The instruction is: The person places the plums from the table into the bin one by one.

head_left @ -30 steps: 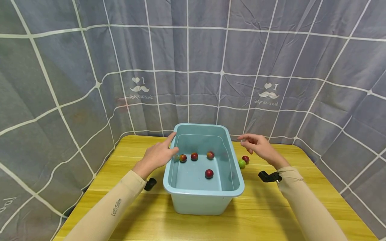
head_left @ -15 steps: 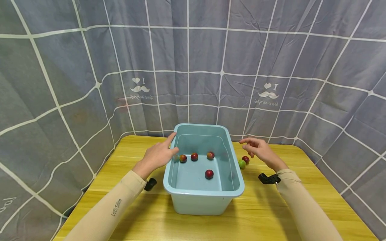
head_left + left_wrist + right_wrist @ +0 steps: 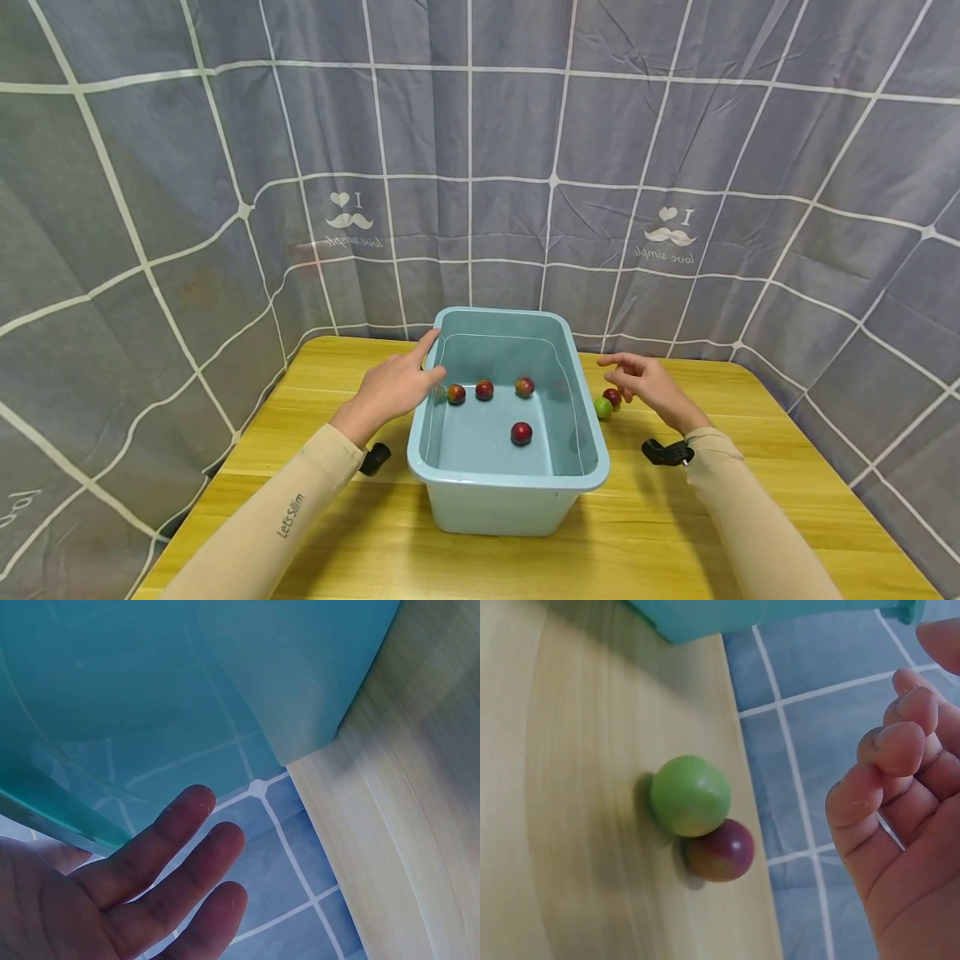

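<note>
A pale blue plastic bin [image 3: 504, 481] stands mid-table in the head view. Several plum-like red fruits lie on its floor, one of them a dark red fruit [image 3: 521, 433]. My left hand [image 3: 393, 385] rests at the bin's left rim, thumb and index finger reaching onto it; in the left wrist view three fingers extend loosely beside the outer wall. To the right of the bin, my right hand [image 3: 648, 385] hovers with loosely bent fingers and nothing in them. Close below it on the table are a green round fruit [image 3: 691, 795] and a smaller dark red fruit [image 3: 724, 851], side by side.
The wooden table [image 3: 720, 517] ends at a back edge close behind the bin. A grey checked curtain [image 3: 510, 225] hangs around the back and sides. Each wrist bears a black strap-like device [image 3: 667, 452].
My right hand has lowered slightly toward the two fruits beside the bin. The left hand, the bin and the fruits look still.
</note>
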A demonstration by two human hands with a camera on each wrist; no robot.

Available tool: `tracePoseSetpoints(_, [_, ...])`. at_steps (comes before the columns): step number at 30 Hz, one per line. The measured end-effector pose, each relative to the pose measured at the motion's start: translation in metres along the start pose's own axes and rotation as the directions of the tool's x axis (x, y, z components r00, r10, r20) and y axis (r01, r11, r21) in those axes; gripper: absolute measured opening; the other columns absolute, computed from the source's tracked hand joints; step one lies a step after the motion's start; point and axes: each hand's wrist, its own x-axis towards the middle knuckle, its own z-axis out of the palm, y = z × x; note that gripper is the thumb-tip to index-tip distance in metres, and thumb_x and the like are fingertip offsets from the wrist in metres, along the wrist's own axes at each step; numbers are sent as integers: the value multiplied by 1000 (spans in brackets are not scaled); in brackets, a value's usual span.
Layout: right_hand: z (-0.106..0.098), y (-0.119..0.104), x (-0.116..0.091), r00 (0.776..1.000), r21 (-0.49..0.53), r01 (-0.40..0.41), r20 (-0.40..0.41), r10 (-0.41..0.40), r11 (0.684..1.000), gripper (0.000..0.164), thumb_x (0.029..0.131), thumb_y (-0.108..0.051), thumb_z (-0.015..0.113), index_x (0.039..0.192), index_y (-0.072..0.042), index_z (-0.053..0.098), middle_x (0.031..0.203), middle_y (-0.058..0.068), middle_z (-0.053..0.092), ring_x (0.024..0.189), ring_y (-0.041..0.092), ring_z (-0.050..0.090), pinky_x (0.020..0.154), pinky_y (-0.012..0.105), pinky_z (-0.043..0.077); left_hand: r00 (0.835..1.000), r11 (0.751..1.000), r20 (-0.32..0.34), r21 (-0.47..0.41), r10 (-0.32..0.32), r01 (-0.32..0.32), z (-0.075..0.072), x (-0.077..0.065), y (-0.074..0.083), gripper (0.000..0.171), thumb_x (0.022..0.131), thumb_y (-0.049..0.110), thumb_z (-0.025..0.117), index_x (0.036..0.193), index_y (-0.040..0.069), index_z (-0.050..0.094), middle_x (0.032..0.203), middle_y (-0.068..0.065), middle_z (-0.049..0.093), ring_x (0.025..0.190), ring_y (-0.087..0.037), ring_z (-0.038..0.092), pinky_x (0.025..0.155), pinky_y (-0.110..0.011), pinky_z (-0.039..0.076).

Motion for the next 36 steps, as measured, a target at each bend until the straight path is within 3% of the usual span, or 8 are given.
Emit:
tracePoseSetpoints(9, [2,19,-2,999,49,-37,-20,38,998,38,99,-27,64,131,-7,62,84,23,56,64,22,51,65,32,48,1000,1000,6,1,3,-3,0,0,0,74,97,49,41,163,32,13,68,-6,54,57,-24,50,49,-34,35])
tracePoseSetpoints(16, [2,32,-3,997,71,-75,-28,77,995,41,100,-26,61,134,-3,59,104,28,66,67,18,51,65,30,46,1000,1000,5,3,0,0,0,0,1,74,97,49,41,163,33,13,67,-7,53,56,-24,49,48,-34,33])
tracePoseSetpoints(23, [2,42,-3,996,85,-84,-29,86,993,45,101,-22,60,139,2,55,118,32,66,69,20,52,64,29,45,1000,1000,1,-1,1,-1,0,0,0,74,97,49,41,163,33,13,67,-6,53,55,-23,47,47,-34,33])
tracePoseSetpoints(27, [2,49,-3,993,72,-102,-48,105,992,45,100,-22,61,139,2,55,99,26,68,65,19,51,62,31,46,1000,1000,1,1,2,-2,0,0,0,74,97,49,41,163,32,13,66,-7,53,53,-23,46,47,-33,33])
tracePoseSetpoints(31, [2,56,-5,989,57,-128,-63,131,990,49,98,-24,64,139,2,55,76,16,54,60,26,49,58,34,46,1000,1000,0,2,1,-1,-1,0,0,74,97,49,41,163,32,13,66,-7,53,54,-23,47,47,-34,33])
tracePoseSetpoints(36, [2,62,-6,984,44,-159,-74,162,986,49,98,-24,64,140,0,55,72,11,52,58,26,48,55,33,45,1000,1000,1,-2,6,-6,-1,-1,0,74,97,48,41,163,31,14,68,-7,53,56,-24,49,48,-35,34])
